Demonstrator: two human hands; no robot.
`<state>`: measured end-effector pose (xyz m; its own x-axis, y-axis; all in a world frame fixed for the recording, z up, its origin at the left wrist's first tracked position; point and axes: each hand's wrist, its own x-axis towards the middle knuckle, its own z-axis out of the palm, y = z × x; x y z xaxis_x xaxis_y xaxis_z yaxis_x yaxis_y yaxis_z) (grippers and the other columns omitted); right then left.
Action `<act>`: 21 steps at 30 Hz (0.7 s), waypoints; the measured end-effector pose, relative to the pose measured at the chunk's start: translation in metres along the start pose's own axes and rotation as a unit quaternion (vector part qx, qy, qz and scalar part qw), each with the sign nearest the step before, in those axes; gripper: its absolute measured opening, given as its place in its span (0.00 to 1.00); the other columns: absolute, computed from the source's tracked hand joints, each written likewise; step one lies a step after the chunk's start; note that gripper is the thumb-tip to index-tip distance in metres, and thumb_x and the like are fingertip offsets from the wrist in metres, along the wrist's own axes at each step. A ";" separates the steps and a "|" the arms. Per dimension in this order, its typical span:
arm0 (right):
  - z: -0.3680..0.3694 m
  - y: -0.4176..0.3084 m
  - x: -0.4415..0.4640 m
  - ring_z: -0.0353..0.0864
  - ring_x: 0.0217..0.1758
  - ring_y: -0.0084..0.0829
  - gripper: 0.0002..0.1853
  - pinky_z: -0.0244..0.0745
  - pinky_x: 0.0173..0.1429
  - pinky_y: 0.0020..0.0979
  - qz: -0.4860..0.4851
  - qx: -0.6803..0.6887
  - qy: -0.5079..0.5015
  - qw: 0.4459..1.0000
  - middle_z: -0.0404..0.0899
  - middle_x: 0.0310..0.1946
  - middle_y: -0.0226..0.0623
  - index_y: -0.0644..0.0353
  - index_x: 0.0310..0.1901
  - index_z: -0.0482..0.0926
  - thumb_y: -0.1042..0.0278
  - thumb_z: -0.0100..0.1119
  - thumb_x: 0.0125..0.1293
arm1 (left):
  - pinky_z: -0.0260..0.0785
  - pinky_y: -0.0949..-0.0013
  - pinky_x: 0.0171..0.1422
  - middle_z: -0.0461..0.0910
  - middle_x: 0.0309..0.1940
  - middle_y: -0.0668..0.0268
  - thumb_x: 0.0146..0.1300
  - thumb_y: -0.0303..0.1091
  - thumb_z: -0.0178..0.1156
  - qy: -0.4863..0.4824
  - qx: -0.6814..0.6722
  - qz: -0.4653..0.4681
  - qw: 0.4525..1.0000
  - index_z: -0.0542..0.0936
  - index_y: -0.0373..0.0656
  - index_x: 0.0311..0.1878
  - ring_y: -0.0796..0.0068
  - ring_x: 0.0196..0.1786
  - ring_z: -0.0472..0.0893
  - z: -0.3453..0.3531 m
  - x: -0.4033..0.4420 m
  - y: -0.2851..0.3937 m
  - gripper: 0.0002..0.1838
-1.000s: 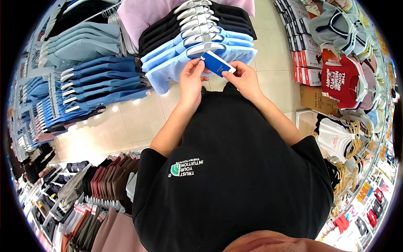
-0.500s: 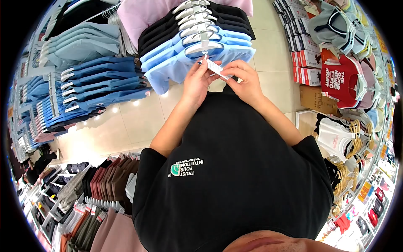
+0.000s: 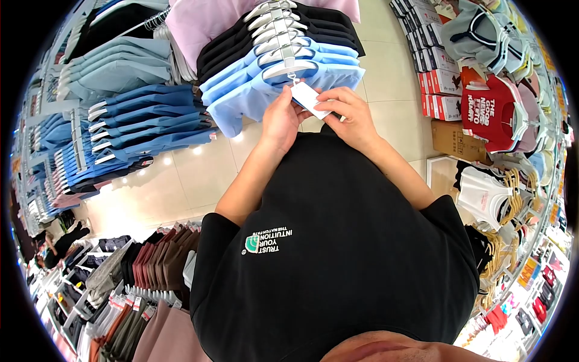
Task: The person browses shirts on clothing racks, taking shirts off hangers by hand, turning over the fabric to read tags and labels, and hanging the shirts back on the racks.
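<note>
A white hang tag (image 3: 309, 100) hangs at the front end of a rail of shirts, close to a small hook. My left hand (image 3: 281, 122) pinches the tag's left edge between thumb and fingers. On the other side my right hand (image 3: 351, 119) has its thumb and fingertips closed on the tag's lower right corner. The tag's broad face looks plain white; any print on it cannot be read. Just behind the tag are light blue shirts (image 3: 236, 104) on white hangers (image 3: 291, 68), with black shirts (image 3: 224, 53) farther back.
Blue garments (image 3: 145, 117) hang on a rack to the left. Stacked boxes (image 3: 443, 84), a cardboard carton (image 3: 456, 139) and a red shirt (image 3: 491, 111) are on the right. Brown trousers (image 3: 163, 259) hang at lower left. Pale tiled floor (image 3: 202, 172) lies between the racks.
The tag has been turned so that its broad white face shows more, where before it was tilted and narrow. Both hands remain on it, with the right fingers slightly shifted.
</note>
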<state>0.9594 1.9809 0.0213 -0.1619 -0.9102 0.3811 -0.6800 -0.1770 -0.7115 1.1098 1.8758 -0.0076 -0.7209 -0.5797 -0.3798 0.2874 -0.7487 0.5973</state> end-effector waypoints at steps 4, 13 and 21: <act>0.000 0.002 -0.001 0.83 0.47 0.34 0.14 0.79 0.47 0.32 0.011 -0.013 0.037 0.999 0.85 0.45 0.31 0.57 0.41 0.87 0.84 0.69 0.53 | 0.72 0.63 0.58 0.81 0.56 0.56 0.81 0.50 0.42 0.021 0.063 -0.050 0.997 0.72 0.39 0.66 0.66 0.55 0.81 -0.004 0.000 -0.003 0.26; -0.002 0.006 0.001 0.85 0.45 0.34 0.09 0.79 0.48 0.30 0.055 0.004 0.116 0.992 0.85 0.42 0.36 0.61 0.42 0.86 0.84 0.67 0.61 | 0.70 0.73 0.46 0.82 0.37 0.64 0.78 0.45 0.52 -0.011 0.216 -0.056 0.975 0.80 0.38 0.47 0.76 0.37 0.79 -0.011 -0.012 0.002 0.18; 0.007 0.010 -0.001 0.84 0.43 0.30 0.07 0.79 0.48 0.28 0.087 0.045 0.095 0.991 0.84 0.43 0.36 0.62 0.43 0.86 0.81 0.66 0.64 | 0.76 0.62 0.43 0.87 0.41 0.61 0.75 0.31 0.53 -0.520 0.205 0.205 0.804 0.86 0.37 0.47 0.63 0.38 0.84 0.115 -0.101 0.086 0.13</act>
<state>0.9578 1.9774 0.0101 -0.4092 -0.8444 0.3457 -0.5650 -0.0630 -0.8227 1.1346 1.9073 0.1632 -0.8176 -0.0083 0.5758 0.5561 -0.2710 0.7857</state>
